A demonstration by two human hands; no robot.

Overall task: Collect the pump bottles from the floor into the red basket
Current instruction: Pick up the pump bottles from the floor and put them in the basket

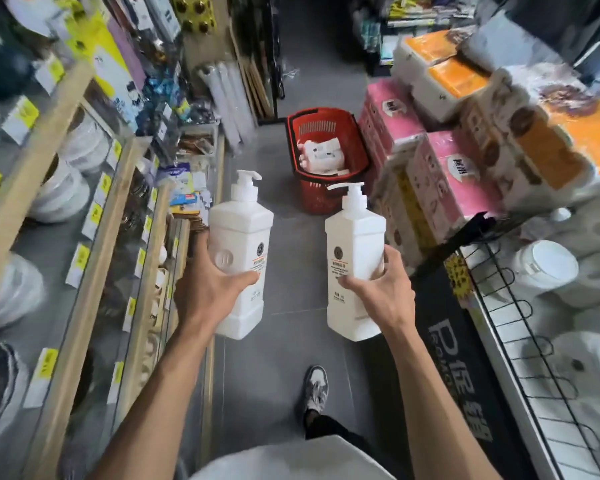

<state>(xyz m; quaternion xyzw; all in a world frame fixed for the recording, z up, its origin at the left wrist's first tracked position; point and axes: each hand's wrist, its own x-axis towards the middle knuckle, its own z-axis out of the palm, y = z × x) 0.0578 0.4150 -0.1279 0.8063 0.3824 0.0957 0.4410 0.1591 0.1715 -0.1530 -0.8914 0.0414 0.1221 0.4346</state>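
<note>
1. In the head view, our left hand (208,292) is wrapped round the lower body of one white pump bottle (241,244), with the thumb across the front label and the fingers behind it.
2. Our right hand (385,289) grips a second pump bottle (355,244) the same way, about mid-body. Both bottles are upright with their pumps on top, lifted clear of the grey floor (274,358) and held apart from each other.
3. The red basket (312,199) stands on the floor ahead of us in the aisle, just beside the pink tissue packs (388,123) and well apart from the bottles we hold. White containers (321,154) already lie in it on their sides. They look like the same kind of bottle, though blur keeps us from being sure.
4. We judge the step in hand to be carrying this pair to the basket. We should walk right up and bend low so that we set them in rather than drop them.
5. It would be best to lower one bottle at a time, on its side next to those already inside, with the pump head turned away from the slotted wall so the nozzle cannot snag.
6. The aisle is narrow, with the wooden shelf (84,271) on our left and the stacked packs on our right, so we keep our elbows in.
</note>
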